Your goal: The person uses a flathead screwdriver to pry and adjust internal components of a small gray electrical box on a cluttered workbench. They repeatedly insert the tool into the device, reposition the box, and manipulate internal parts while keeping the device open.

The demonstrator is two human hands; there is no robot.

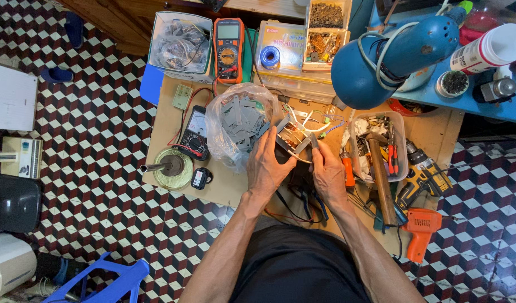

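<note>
Right now my left hand (269, 165) is wrapped around the small transformer (291, 136) near the middle of the counter (162, 120), just beside the clear bag of grey parts (235, 120), while my right hand (328, 171) pinches a thin tool (314, 141) against its core. To do this well, I judge I should grip the frame firmly and work the tip gently, clear of the loose wires (319, 124).
</note>
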